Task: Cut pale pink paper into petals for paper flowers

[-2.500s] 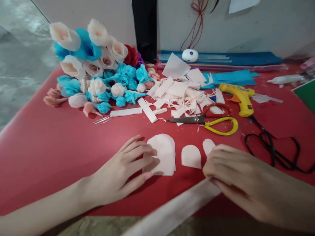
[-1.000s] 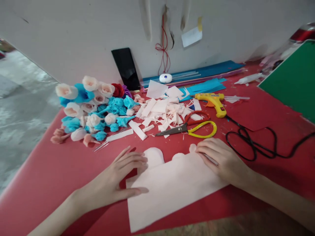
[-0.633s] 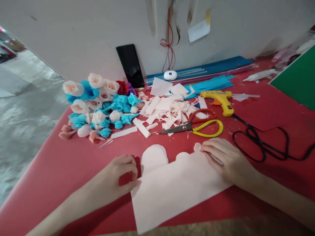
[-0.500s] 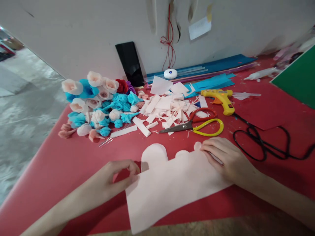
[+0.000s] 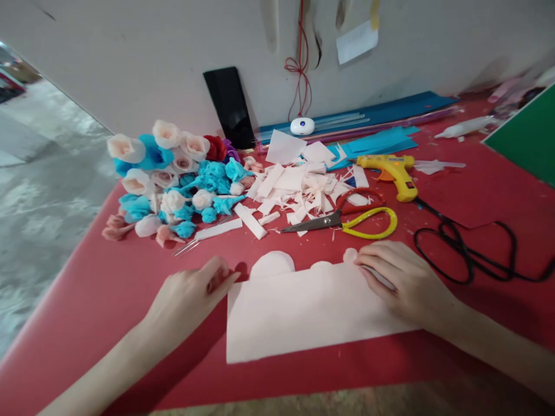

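A pale pink sheet of paper [image 5: 299, 312] lies lengthwise near the table's front edge. Its upper left corner is pinched by my left hand [image 5: 188, 294], thumb against curled fingers. My right hand [image 5: 401, 280] grips the upper right part, its fingertips bunched together and its palm over the sheet's right end. Rounded paper pieces show past the far edge: a large one [image 5: 273, 263] on the left, a low one [image 5: 321, 266] in the middle, and a small disc [image 5: 350, 255] by my right fingertips. Their lower parts are hidden by the sheet.
Scissors [image 5: 333, 221] with red and yellow handles lie beyond the paper. Paper scraps [image 5: 295, 182] and blue and pale paper flowers [image 5: 173, 185] fill the back left. A yellow glue gun [image 5: 401, 175] with a black cord [image 5: 468, 254] lies right. A phone [image 5: 229, 107] leans on the wall.
My left hand has moved up and left with the sheet's left corner, levelling the sheet. It now covers more of the large rounded piece. My right hand stays almost in place.
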`<state>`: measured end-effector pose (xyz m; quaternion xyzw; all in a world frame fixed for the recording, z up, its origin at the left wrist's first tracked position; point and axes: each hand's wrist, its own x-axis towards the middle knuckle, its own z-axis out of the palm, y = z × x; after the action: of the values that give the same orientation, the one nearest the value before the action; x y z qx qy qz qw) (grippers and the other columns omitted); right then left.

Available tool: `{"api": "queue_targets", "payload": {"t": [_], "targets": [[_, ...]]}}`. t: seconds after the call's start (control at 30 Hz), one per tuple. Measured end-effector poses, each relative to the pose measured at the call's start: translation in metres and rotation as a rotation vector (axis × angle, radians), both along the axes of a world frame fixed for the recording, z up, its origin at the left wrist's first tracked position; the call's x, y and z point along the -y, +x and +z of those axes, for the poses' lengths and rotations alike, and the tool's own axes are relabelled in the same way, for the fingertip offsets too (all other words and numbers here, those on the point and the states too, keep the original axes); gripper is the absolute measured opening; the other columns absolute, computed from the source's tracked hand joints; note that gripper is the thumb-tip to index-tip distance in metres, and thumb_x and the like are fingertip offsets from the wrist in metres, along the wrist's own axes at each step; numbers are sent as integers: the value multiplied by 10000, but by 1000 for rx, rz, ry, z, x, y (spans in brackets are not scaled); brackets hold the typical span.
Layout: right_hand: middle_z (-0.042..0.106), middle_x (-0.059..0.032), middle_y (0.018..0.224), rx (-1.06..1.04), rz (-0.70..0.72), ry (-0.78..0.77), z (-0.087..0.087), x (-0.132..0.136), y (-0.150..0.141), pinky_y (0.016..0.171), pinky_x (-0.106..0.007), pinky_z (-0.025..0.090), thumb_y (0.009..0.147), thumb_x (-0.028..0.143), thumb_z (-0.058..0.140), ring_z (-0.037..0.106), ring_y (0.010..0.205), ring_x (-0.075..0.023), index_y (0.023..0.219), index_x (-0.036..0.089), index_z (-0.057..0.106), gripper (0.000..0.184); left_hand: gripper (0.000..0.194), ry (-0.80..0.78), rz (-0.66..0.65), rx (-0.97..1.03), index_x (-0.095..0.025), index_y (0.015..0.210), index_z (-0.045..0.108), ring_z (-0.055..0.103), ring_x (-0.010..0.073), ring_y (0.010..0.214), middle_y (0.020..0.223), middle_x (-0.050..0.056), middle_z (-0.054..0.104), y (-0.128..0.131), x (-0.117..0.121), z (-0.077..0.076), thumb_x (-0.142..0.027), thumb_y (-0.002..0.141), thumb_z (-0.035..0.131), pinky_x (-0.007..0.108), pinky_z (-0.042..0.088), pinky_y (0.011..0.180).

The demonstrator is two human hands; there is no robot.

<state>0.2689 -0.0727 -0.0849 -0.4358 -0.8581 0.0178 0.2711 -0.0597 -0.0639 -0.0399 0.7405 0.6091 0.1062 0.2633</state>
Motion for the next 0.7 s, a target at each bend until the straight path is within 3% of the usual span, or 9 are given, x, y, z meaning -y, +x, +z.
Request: {"api": "queue_targets", "payload": {"t": [0.1, 0.2, 0.27, 0.4, 0.53, 0.6, 0.7], "targets": [[630, -81, 833, -2, -2, -5, 0, 0, 0, 738, -370, 435, 808, 110, 502, 558, 805, -218, 855, 146, 583, 100, 126, 305, -337, -100, -190, 926, 540, 630, 172, 827, 877, 36, 658, 5, 2, -6, -232, 850, 448, 280, 501, 713], [626, -75, 855, -10, 9, -45, 0, 2, -1, 750, -359, 436, 812, 118, 506, 552, 823, -209, 872, 157, 579, 102, 317, 351, -622, -61, -170, 1166, 471, 511, 190, 1129, 1168, 84, 593, 14, 5, -8, -169, 849, 463, 386, 360, 1020], [623, -70, 877, -18, 22, -85, 0, 3, -2, 770, -358, 437, 818, 127, 499, 550, 853, -207, 888, 170, 578, 114, 354, 334, -642, -79, -158, 1204, 450, 497, 193, 1150, 1196, 93, 580, 16, 5, -10, -175, 850, 465, 416, 307, 1064], [617, -78, 941, -3, 59, -122, 1, 5, -8, 802, -378, 435, 826, 137, 485, 537, 906, -217, 932, 175, 575, 144, 352, 296, -601, -94, -178, 1205, 450, 508, 192, 1131, 1184, 80, 587, 12, 2, -12, -146, 855, 423, 424, 330, 1048], [606, -91, 989, 14, 80, -149, 2, 5, -14, 823, -383, 430, 826, 130, 481, 517, 933, -223, 969, 150, 570, 169, 369, 353, -603, -107, -163, 1211, 444, 461, 200, 1184, 1216, 94, 560, 13, 4, -10, -120, 846, 418, 427, 318, 1053], [607, -94, 985, 19, 80, -153, 3, 5, -16, 824, -380, 429, 824, 127, 483, 516, 928, -223, 960, 137, 576, 165, 400, 374, -668, -121, -144, 1245, 422, 423, 209, 1225, 1252, 102, 540, 21, 10, -6, -158, 845, 443, 431, 299, 1068], [615, -97, 960, 36, 75, -142, 5, 4, -17, 806, -378, 429, 827, 133, 470, 524, 904, -223, 930, 135, 593, 160, 497, 390, -890, -140, -125, 1295, 395, 385, 225, 1263, 1306, 84, 509, 39, 23, -2, -300, 839, 491, 435, 270, 1090]]}}
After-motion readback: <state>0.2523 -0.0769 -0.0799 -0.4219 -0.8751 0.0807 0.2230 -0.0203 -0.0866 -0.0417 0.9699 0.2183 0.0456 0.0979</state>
